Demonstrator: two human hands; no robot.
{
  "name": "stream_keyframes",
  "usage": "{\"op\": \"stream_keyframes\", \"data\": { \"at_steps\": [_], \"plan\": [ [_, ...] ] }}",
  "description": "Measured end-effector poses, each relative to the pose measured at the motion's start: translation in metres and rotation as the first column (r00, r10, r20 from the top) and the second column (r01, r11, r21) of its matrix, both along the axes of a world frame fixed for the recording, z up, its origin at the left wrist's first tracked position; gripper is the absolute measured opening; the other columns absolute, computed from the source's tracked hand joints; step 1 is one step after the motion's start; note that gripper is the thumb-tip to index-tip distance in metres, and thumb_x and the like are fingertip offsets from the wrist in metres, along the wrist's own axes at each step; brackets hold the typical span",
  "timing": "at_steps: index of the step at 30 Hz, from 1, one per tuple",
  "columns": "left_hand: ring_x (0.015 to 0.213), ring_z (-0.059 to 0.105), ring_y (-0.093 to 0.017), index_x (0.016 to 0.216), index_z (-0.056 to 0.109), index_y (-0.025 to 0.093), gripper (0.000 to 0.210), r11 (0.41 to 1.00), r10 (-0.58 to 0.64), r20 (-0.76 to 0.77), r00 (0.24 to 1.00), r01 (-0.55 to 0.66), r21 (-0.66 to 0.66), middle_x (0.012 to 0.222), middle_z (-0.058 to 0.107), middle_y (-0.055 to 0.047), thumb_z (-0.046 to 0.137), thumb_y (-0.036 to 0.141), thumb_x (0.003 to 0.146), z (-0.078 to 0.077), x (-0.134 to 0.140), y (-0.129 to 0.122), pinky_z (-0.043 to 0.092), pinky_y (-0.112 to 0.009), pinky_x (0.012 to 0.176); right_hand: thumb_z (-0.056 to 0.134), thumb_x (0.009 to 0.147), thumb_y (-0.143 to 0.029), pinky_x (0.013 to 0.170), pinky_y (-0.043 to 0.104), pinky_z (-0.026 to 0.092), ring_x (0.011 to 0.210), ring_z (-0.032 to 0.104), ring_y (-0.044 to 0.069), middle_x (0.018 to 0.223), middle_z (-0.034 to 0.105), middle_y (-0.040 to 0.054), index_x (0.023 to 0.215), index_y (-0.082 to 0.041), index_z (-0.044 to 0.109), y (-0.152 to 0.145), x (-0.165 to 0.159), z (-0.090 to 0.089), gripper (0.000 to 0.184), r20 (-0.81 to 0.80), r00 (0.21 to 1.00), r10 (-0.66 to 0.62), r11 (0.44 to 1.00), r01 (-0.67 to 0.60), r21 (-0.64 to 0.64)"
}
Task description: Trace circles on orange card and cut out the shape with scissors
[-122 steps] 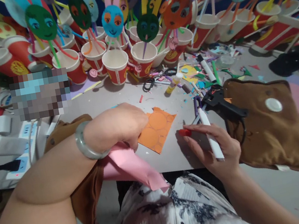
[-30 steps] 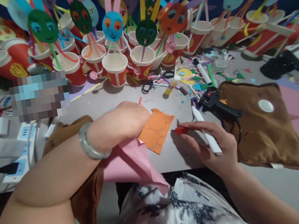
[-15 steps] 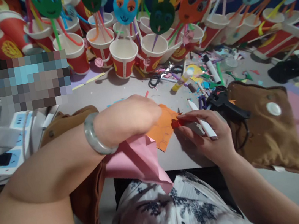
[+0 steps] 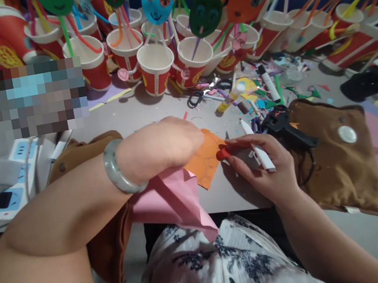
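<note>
My left hand [image 4: 169, 145], a pale bangle [image 4: 116, 168] on its wrist, is bent over the orange paper [image 4: 205, 165], which has curved outlines drawn on it. Its fingers are hidden beneath the hand. Pink paper [image 4: 175, 200] lies under that wrist and hangs past the table edge. To the right, my right hand [image 4: 275, 165] is closed, with a white marker [image 4: 263, 156] lodged in it. Its thumb and forefinger pinch a small red piece [image 4: 223, 152] at the orange paper's right edge; what this piece is, I cannot make out.
Red-and-white paper cups [image 4: 156, 71] with colourful paper faces line the back. Scissors [image 4: 207, 92], a glue stick [image 4: 230, 97] and scraps lie before them. A black glue gun [image 4: 287, 129] rests by a brown pouch [image 4: 341, 153]. Power strips [image 4: 20, 166] stand at left.
My right hand has shifted slightly, and the white marker in it is tilted a little differently. My left hand stays over the orange paper. The whole view has moved slightly.
</note>
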State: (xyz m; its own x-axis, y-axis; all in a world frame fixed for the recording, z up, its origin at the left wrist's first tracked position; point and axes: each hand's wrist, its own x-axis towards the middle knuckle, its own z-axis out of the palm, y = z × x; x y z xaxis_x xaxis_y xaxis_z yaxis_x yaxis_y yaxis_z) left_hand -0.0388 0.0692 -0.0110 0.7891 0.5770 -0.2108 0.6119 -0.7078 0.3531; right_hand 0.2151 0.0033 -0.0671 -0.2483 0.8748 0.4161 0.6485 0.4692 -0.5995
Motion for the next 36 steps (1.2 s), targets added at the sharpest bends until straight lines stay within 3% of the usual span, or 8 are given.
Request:
{"op": "stream_keyframes", "data": {
  "at_steps": [4,14,20,28,33,36],
  "plan": [
    [0.070,0.060,-0.017,0.084,0.070,0.020,0.014,0.991,-0.126,-0.040,0.991,0.127,0.035,0.063,0.060,-0.001,0.057,0.016,0.081,0.001,-0.001,0.003,0.040,-0.029,0.076,0.073,0.084,-0.020,0.085,0.044,0.057,0.094,0.073,0.025,0.105,0.075,0.0053,0.113,-0.028,0.064,0.000,0.006,-0.002,0.031,-0.054,0.998,-0.017,1.000,0.018,0.018],
    [0.063,0.053,-0.015,0.087,0.069,0.016,0.015,0.987,-0.140,-0.049,0.989,0.144,0.076,0.067,0.061,-0.001,0.055,0.015,0.083,0.003,-0.002,0.000,0.036,-0.028,0.069,0.075,0.083,-0.028,0.087,0.048,0.054,0.096,0.071,0.030,0.105,0.076,0.0033,0.110,-0.033,0.066,0.000,0.004,-0.003,0.029,0.009,1.000,-0.024,1.000,0.024,-0.016],
    [0.067,0.057,-0.016,0.085,0.071,0.018,0.015,0.994,-0.104,-0.051,0.993,0.105,0.020,0.066,0.061,-0.001,0.058,0.016,0.080,0.000,0.000,0.004,0.037,-0.028,0.071,0.078,0.083,-0.028,0.085,0.044,0.054,0.091,0.072,0.026,0.100,0.076,0.0039,0.107,-0.029,0.066,0.000,0.001,-0.004,0.027,0.024,0.999,-0.039,0.999,0.039,0.005],
    [0.061,0.053,-0.016,0.074,0.074,0.018,0.017,0.999,0.008,-0.175,0.985,0.001,0.053,0.064,0.062,-0.002,0.058,0.014,0.079,0.032,0.002,-0.008,0.035,-0.029,0.063,0.082,0.078,-0.027,0.079,0.044,0.056,0.085,0.071,0.026,0.095,0.076,0.0030,0.107,-0.030,0.066,-0.005,0.003,0.003,0.032,-0.065,0.992,-0.110,0.983,0.118,0.142],
    [0.049,0.042,-0.012,0.065,0.073,0.018,0.016,0.996,-0.040,-0.324,0.945,0.010,-0.092,0.048,0.051,0.001,0.068,0.027,0.077,0.045,0.012,-0.006,0.031,-0.028,0.055,0.079,0.082,-0.026,0.082,0.045,0.055,0.085,0.073,0.027,0.096,0.076,0.0024,0.104,-0.033,0.066,-0.007,-0.002,0.022,0.027,-0.035,0.996,-0.084,0.986,0.088,0.143],
    [0.049,0.043,-0.012,0.062,0.073,0.019,0.013,0.989,-0.053,-0.377,0.925,-0.002,-0.145,0.045,0.049,0.001,0.074,0.027,0.072,0.055,0.017,-0.006,0.032,-0.027,0.055,0.080,0.081,-0.026,0.081,0.042,0.056,0.084,0.073,0.025,0.096,0.076,0.0024,0.107,-0.031,0.064,-0.005,-0.008,0.031,0.031,-0.034,0.999,-0.018,0.996,0.021,0.083]
  ]
}}
